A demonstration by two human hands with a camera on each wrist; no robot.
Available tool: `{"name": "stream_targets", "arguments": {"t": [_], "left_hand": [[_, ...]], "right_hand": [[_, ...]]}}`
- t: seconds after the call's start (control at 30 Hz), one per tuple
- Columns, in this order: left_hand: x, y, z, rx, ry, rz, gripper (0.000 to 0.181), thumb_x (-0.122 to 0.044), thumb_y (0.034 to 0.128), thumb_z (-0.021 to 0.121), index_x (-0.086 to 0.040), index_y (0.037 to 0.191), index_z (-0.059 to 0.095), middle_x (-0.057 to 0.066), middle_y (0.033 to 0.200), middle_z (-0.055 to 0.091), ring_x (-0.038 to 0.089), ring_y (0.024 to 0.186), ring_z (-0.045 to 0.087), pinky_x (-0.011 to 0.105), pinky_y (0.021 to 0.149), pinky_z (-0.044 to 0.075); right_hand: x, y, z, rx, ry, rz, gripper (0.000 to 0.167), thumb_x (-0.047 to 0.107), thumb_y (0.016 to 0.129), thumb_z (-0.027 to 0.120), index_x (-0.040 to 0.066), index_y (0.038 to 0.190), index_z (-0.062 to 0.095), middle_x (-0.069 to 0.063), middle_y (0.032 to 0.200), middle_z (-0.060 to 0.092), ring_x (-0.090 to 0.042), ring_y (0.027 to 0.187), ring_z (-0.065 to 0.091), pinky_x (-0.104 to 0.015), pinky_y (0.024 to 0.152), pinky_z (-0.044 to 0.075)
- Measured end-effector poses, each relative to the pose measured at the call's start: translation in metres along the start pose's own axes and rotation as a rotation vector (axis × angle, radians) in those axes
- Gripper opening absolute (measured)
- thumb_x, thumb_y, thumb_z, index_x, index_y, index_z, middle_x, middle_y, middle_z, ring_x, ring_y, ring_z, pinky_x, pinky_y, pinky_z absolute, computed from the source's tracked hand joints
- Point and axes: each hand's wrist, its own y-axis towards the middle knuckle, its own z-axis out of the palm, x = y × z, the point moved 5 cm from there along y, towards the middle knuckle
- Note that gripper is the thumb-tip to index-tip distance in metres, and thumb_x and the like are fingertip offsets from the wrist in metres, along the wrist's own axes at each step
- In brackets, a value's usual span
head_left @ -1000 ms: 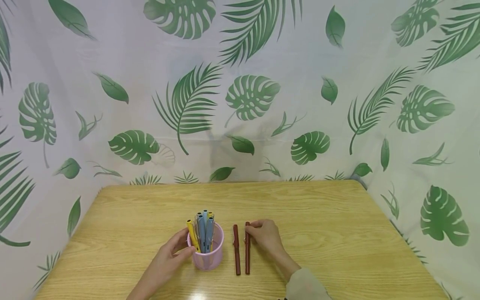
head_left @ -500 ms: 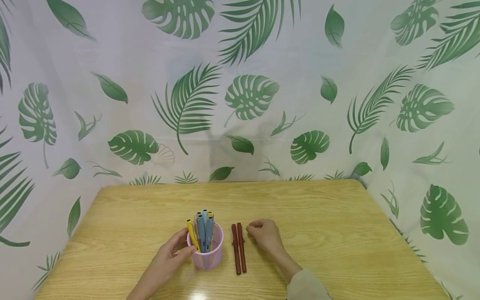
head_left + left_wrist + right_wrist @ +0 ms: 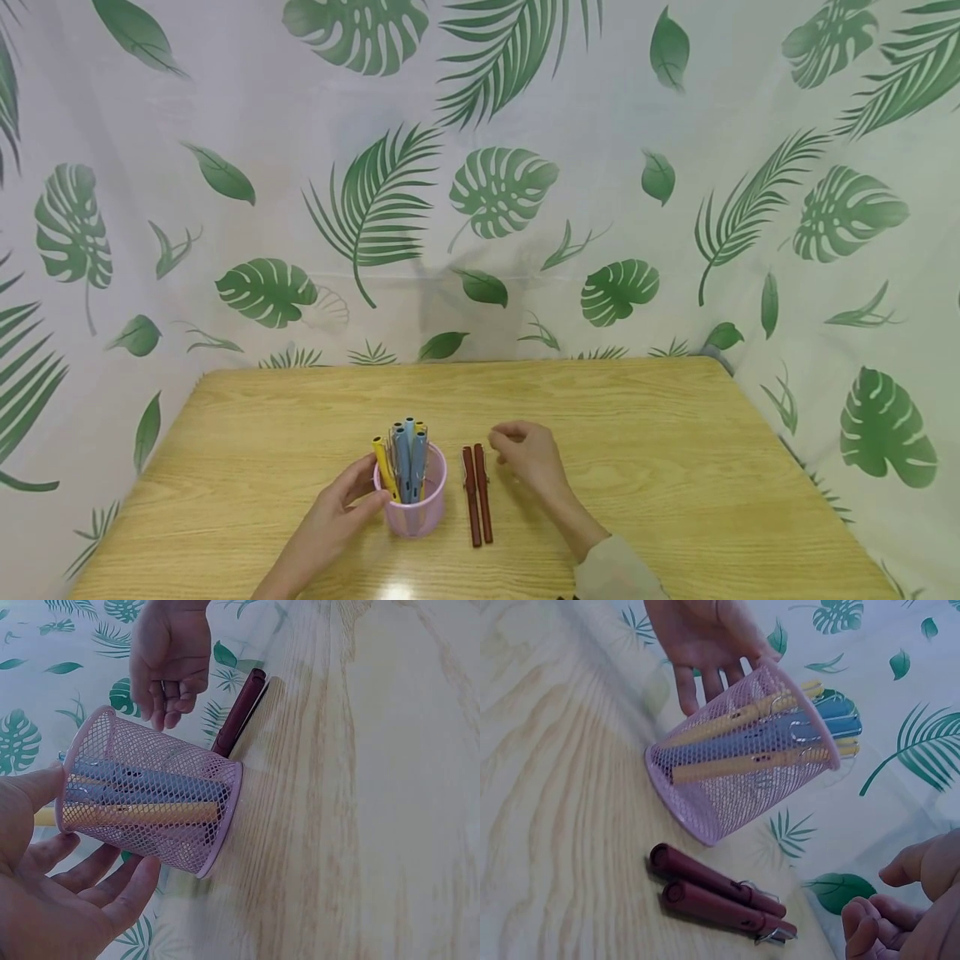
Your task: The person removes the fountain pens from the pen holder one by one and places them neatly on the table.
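A pink mesh pen holder (image 3: pixel 417 522) stands upright, with several yellow and blue pens (image 3: pixel 406 467) in it, clips up. My left hand (image 3: pixel 339 514) holds it from the left, the thumb at the near rim and the fingers round the far side. Two dark red pens lie side by side to the right of the holder: the left pen (image 3: pixel 472 500) and the right pen (image 3: pixel 483 496), nearly parallel. Just right of their far ends hovers my right hand (image 3: pixel 534 464), apart from them, with loosely bent fingers and nothing held. Both pens show clips in the right wrist view.
The wooden table (image 3: pixel 675 467) spreads out on both sides of the hands. Behind it and along its sides hangs a white cloth (image 3: pixel 525 317) printed with green leaves.
The right-hand red pen has shifted left, up against the other one. My right hand has let go of it and drawn slightly up and away. The left hand and holder stay put.
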Motion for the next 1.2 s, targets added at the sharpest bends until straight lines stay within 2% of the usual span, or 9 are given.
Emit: {"name": "stream_targets", "arguments": {"t": [0.17, 0.4, 0.57, 0.63, 0.8, 1.0, 1.2], "left_hand": [[0.000, 0.000, 0.000, 0.005, -0.011, 0.004, 0.060, -0.016, 0.1027, 0.066, 0.006, 0.153, 0.042, 0.023, 0.146, 0.055, 0.037, 0.130, 0.057, 0.046, 0.108, 0.050], [-0.001, 0.000, 0.000, -0.006, -0.018, 0.013, 0.058, -0.014, 0.1022, 0.066, 0.006, 0.152, 0.043, 0.024, 0.145, 0.056, 0.038, 0.129, 0.057, 0.047, 0.108, 0.050], [-0.001, 0.000, 0.000, -0.003, -0.019, 0.005, 0.059, -0.014, 0.1022, 0.067, 0.007, 0.152, 0.042, 0.024, 0.145, 0.055, 0.038, 0.129, 0.057, 0.046, 0.107, 0.050], [-0.001, 0.000, 0.000, -0.001, -0.019, 0.002, 0.059, -0.014, 0.1022, 0.067, 0.007, 0.152, 0.042, 0.024, 0.145, 0.055, 0.038, 0.130, 0.057, 0.046, 0.107, 0.050], [-0.002, 0.000, 0.001, -0.002, -0.016, 0.005, 0.059, -0.014, 0.1020, 0.067, 0.008, 0.151, 0.042, 0.025, 0.145, 0.055, 0.039, 0.129, 0.057, 0.046, 0.107, 0.050], [-0.002, 0.000, 0.002, -0.006, -0.013, 0.010, 0.059, -0.012, 0.1015, 0.067, 0.008, 0.151, 0.042, 0.026, 0.145, 0.055, 0.039, 0.128, 0.058, 0.048, 0.107, 0.050], [-0.003, 0.000, 0.001, -0.001, -0.020, -0.002, 0.060, -0.014, 0.1017, 0.067, 0.007, 0.152, 0.042, 0.026, 0.147, 0.053, 0.039, 0.130, 0.056, 0.048, 0.107, 0.050]], "right_hand": [[0.012, -0.003, 0.002, 0.030, 0.029, -0.001, 0.028, 0.019, 0.097, 0.070, -0.002, 0.116, 0.073, -0.016, 0.099, 0.074, -0.028, 0.082, 0.068, -0.026, 0.054, 0.050], [0.029, -0.008, 0.010, 0.055, 0.072, -0.064, 0.025, 0.017, 0.097, 0.071, -0.002, 0.113, 0.074, -0.011, 0.094, 0.074, -0.027, 0.083, 0.068, -0.026, 0.060, 0.052], [0.039, -0.014, 0.017, 0.063, 0.092, -0.101, 0.026, 0.016, 0.096, 0.072, -0.004, 0.111, 0.074, -0.010, 0.097, 0.074, -0.018, 0.085, 0.066, -0.027, 0.070, 0.055], [0.043, -0.016, 0.020, 0.067, 0.090, -0.110, 0.026, 0.017, 0.096, 0.073, -0.004, 0.111, 0.074, -0.009, 0.097, 0.074, -0.014, 0.084, 0.064, -0.024, 0.068, 0.054], [0.048, -0.019, 0.026, 0.080, 0.097, -0.126, 0.026, 0.017, 0.095, 0.073, -0.004, 0.111, 0.075, -0.008, 0.094, 0.073, -0.012, 0.080, 0.061, -0.020, 0.061, 0.050], [0.053, -0.020, 0.034, 0.090, 0.093, -0.170, 0.025, 0.018, 0.096, 0.073, -0.003, 0.110, 0.075, -0.009, 0.103, 0.075, -0.015, 0.089, 0.065, -0.024, 0.077, 0.055], [0.055, -0.020, 0.045, 0.091, 0.089, -0.207, 0.025, 0.017, 0.095, 0.075, -0.004, 0.109, 0.075, -0.009, 0.100, 0.074, -0.016, 0.087, 0.065, -0.023, 0.074, 0.055]]}}
